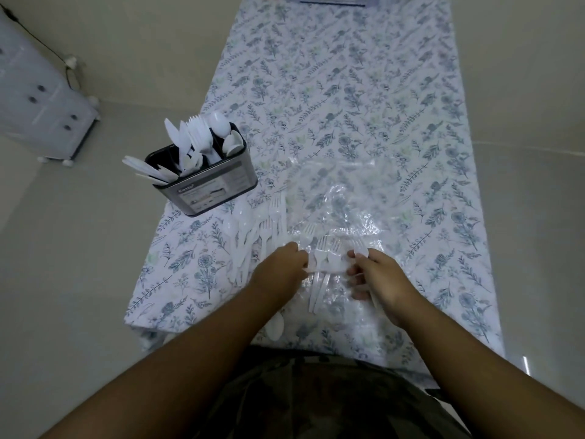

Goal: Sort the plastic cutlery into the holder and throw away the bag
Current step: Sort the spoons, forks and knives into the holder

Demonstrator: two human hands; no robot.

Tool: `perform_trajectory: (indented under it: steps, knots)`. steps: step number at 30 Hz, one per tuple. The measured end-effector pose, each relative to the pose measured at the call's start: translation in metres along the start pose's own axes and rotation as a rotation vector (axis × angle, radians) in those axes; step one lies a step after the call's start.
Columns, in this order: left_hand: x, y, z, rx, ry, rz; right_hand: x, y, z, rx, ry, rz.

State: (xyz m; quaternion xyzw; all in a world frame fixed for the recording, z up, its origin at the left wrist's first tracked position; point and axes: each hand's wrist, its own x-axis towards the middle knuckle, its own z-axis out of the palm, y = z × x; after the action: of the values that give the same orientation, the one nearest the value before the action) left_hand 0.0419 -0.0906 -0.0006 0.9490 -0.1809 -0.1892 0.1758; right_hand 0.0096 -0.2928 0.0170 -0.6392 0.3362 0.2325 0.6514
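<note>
A long table under a floral cloth fills the view, pale floor either side, a small drawer unit off to the left. The holder stands at the table's left edge, already stocked: knives, forks and spoons upright in separate slots, some knives leaning out over its rim. The clear bag lies flat mid-table, and on its near end are loose forks. Both hands are in there now: the left hand pinches at the fork handles, the right hand curls round a fork of its own. A pile of spoons and forks waits just left of the bag, one stray spoon near the front edge. Best bet here, I'd say: square the forks up tines together, grip the bundle by the handles, and drop them in the fork slot without snagging the bag.
</note>
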Motion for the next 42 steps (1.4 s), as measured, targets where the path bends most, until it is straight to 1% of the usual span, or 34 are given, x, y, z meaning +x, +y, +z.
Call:
perform_trajectory:
  steps: [2,4,5,7,8,10,11,13,15,17,20,23,25,29,32,35,38,42]
  knots:
    - [-0.002,-0.001,-0.001,-0.082,0.078,-0.064,0.0,-0.003,-0.004,0.112,0.027,0.005]
    - [-0.008,0.006,-0.004,-0.303,0.184,-0.198,0.0,-0.005,-0.003,0.193,0.043,-0.002]
    - [-0.011,0.012,-0.005,-0.428,0.203,-0.276,0.0,-0.005,-0.001,0.218,0.041,-0.004]
    - [-0.013,0.029,-0.003,-0.645,0.151,-0.385,-0.002,-0.006,0.004,0.253,-0.008,0.0]
    - [-0.014,0.037,0.0,-0.717,0.117,-0.385,-0.004,-0.006,0.007,0.278,-0.063,0.006]
    - [-0.014,0.048,0.006,-0.774,0.052,-0.319,-0.005,-0.005,0.012,0.272,-0.16,0.006]
    - [-0.013,0.052,0.008,-0.749,0.023,-0.276,-0.004,-0.003,0.013,0.204,-0.161,-0.007]
    - [-0.014,0.056,0.011,-0.564,0.022,-0.211,-0.001,0.001,0.011,0.087,-0.104,-0.028]
    - [-0.014,0.057,0.011,-0.388,0.104,-0.197,0.003,0.004,0.006,0.078,-0.048,-0.024]
    - [-0.012,0.056,0.01,-0.317,0.155,-0.202,0.003,0.006,0.001,0.062,-0.016,-0.035]
    - [-0.005,0.057,0.012,-0.214,0.103,-0.223,0.006,0.011,-0.004,0.03,0.021,-0.04]
    - [0.002,0.061,0.017,-0.126,0.062,-0.224,0.009,0.013,-0.004,0.097,-0.002,0.019]
    - [0.003,0.062,0.019,-0.153,0.072,-0.24,0.01,0.012,-0.004,0.12,-0.023,0.035]
    - [-0.003,0.068,0.017,-0.404,0.185,-0.355,0.011,0.014,-0.006,0.115,-0.068,0.027]
    - [-0.006,0.079,0.019,-0.512,0.175,-0.359,0.009,0.015,-0.006,0.118,-0.143,0.007]
    - [-0.004,0.088,0.02,-0.52,0.171,-0.368,0.01,0.015,-0.005,0.03,-0.158,-0.022]
    - [-0.002,0.09,0.018,-0.493,0.18,-0.35,0.011,0.016,-0.006,0.012,-0.157,-0.041]
    - [-0.006,0.094,0.02,-0.424,0.112,-0.283,0.01,0.016,-0.005,-0.006,-0.176,-0.072]
